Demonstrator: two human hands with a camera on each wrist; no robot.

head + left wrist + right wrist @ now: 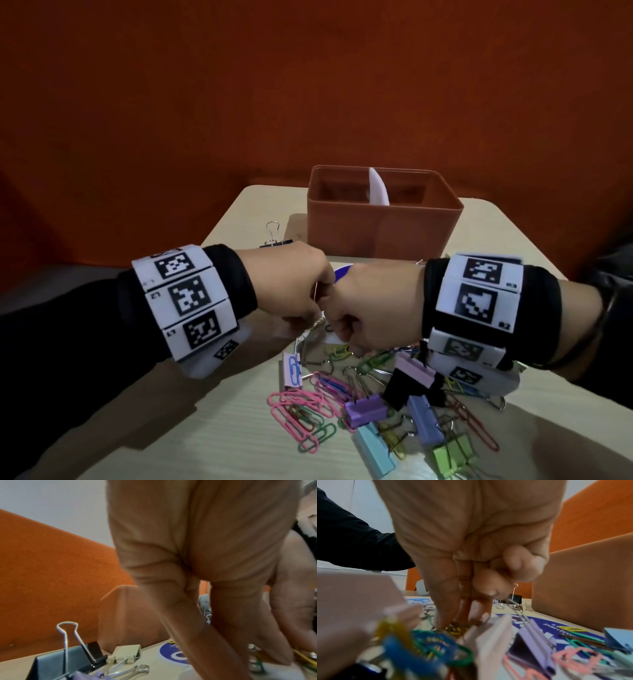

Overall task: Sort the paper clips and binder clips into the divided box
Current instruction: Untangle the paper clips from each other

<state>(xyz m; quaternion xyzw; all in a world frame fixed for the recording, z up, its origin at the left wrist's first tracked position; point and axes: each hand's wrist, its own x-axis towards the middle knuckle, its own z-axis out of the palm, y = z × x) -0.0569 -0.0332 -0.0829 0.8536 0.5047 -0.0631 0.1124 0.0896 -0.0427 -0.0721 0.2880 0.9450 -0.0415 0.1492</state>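
A brown divided box (383, 219) with a white divider (378, 190) stands at the back of the table. My left hand (315, 317) and right hand (339, 334) meet knuckle to knuckle above the clip pile (376, 404), both with curled fingers. Between them is a small tangle of clips (318, 324) with a metal wire handle, and each hand pinches it. In the right wrist view my right hand (462, 622) pinches down onto the tangle (453, 627). In the left wrist view, my left hand (257, 649) points down; its tips are blurred.
Coloured paper clips (301, 411) and binder clips, purple (364, 409), blue (424, 423) and green (452, 452), lie near the front edge. A black binder clip (275, 240) stands behind my left hand. A white binder clip (291, 371) lies below the hands. An orange wall backs the table.
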